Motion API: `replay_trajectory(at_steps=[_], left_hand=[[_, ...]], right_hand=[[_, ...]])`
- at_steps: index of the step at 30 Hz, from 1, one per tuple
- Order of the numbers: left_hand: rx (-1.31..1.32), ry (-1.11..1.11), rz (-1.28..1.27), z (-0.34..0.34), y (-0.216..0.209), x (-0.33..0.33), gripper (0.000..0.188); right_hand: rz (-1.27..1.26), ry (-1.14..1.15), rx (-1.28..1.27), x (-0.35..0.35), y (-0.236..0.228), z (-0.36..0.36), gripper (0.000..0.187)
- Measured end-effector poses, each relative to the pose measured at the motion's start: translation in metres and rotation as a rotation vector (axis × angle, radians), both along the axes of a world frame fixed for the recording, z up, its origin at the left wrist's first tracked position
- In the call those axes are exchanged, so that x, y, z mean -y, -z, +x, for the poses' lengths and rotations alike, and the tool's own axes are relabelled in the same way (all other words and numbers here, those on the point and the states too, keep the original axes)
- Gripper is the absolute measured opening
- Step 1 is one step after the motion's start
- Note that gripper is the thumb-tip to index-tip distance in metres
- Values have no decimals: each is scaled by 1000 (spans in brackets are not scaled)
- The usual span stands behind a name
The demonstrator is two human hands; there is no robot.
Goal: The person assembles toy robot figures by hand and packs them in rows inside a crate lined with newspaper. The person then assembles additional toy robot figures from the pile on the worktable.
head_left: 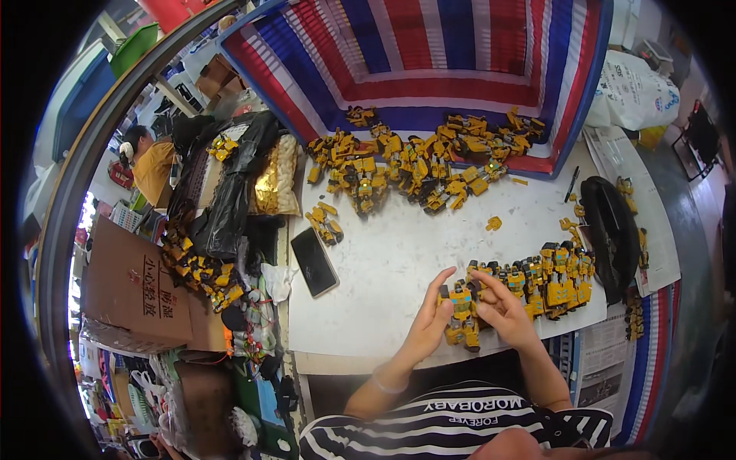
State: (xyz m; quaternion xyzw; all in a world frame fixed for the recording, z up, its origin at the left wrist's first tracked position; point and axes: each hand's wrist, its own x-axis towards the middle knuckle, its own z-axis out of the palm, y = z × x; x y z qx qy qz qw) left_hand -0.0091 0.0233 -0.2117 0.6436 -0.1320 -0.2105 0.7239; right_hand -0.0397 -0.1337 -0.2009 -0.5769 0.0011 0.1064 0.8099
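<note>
A yellow toy robot (462,313) with black and pale blue parts stands upright near the front edge of the white table. My left hand (426,326) grips its left side, thumb and fingers around the arm. On the other side, my right hand (509,314) holds it with bent fingers at the other arm. Parts of the toy are hidden behind my fingers. Close by my right hand, several similar toy robots (558,284) stand packed in rows.
A blue-rimmed crate (567,115) lined with striped cloth lies tipped at the back, yellow toys (414,165) spilling out. A phone (313,262) and a small yellow piece (493,223) lie on the table. At right is a black case (609,230); at left, a cardboard box (134,287).
</note>
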Motion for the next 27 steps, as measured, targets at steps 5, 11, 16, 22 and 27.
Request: replay_trajectory(at_steps=[5, 11, 16, 22, 27], left_hand=[[-10, 64, -3, 0, -4, 1, 50], [27, -65, -9, -1, -1, -3, 48], [73, -28, -76, 5, 4, -3, 47], [-308, 3, -466, 3, 16, 2, 51], [-617, 25, -804, 2, 35, 4, 50]], right_hand=[[-51, 93, 18, 4, 7, 3, 45], [-206, 249, 109, -1, -1, -3, 43], [-679, 249, 271, -2, -10, -8, 46], [-664, 251, 462, -10, -15, -6, 50], [-630, 226, 532, -11, -9, -7, 49]])
